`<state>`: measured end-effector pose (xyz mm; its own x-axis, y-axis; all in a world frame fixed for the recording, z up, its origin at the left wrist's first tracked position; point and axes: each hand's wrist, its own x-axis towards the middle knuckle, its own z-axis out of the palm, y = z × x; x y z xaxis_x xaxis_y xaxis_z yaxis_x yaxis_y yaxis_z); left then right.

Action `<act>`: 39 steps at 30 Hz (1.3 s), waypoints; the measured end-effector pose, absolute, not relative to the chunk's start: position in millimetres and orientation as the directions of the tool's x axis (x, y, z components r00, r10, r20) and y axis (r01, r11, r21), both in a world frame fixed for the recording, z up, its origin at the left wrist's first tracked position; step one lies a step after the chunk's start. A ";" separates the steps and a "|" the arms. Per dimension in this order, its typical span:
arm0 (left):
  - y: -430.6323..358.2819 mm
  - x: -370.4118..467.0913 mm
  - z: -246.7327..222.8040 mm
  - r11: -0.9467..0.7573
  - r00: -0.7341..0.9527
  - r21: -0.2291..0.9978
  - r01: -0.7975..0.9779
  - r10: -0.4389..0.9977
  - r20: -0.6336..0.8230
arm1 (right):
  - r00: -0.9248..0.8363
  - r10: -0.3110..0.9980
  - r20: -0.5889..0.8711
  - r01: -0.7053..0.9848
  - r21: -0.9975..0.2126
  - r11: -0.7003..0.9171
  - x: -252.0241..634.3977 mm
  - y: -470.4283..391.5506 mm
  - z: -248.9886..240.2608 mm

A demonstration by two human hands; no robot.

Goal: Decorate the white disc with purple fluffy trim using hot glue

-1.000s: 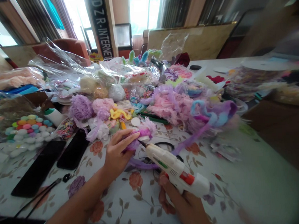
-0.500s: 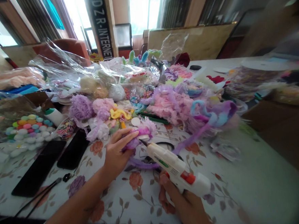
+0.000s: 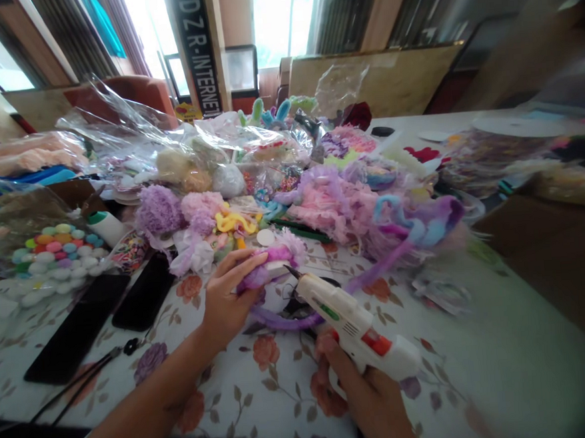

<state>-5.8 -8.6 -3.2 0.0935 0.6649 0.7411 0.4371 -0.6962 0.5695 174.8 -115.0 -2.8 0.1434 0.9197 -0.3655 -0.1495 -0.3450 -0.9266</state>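
Fingers of my left hand (image 3: 230,297) are wrapped round a fuzzy purple piece (image 3: 278,254) with a white part on its near side. My right hand (image 3: 361,381) grips a white glue gun (image 3: 344,312) from below. Its dark nozzle points up and left, close to the right end of the white part; whether they touch I cannot tell. A long purple fuzzy strip (image 3: 289,320) curves on the flowered cloth under the held piece and rises to the right. Dark-handled scissors, partly hidden, seem to lie behind the nozzle.
Two black phones (image 3: 77,327) lie at the left, near dark cables (image 3: 78,387). Behind them is a bag of coloured pompoms (image 3: 57,252). Pink and purple yarn (image 3: 331,203) and clear plastic bags spread across the back. A cardboard box (image 3: 549,241) stands at the right.
My right hand and the glue gun have shifted slightly right, so the nozzle has slid along the white part. The held piece has turned a little, showing more of its white part.
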 end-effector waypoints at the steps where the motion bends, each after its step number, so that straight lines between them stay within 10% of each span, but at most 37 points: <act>1: -8.7 -5.6 -2.7 -0.691 0.085 0.578 0.435 0.670 0.737 | 0.149 0.920 -0.361 -0.140 -0.929 -0.342 174.4 -114.8 -1.3; 39: -7.5 -5.2 -1.6 -0.622 0.072 0.687 0.376 0.759 0.648 | 0.144 0.927 -0.346 -0.194 -0.929 -0.316 173.9 -112.4 -12.5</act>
<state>-5.2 -7.5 -1.6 0.0722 0.7585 0.6476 0.3765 -0.6220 0.6865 173.9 -112.4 -12.5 0.1441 0.9271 -0.3460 -0.1938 -0.3164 -0.9286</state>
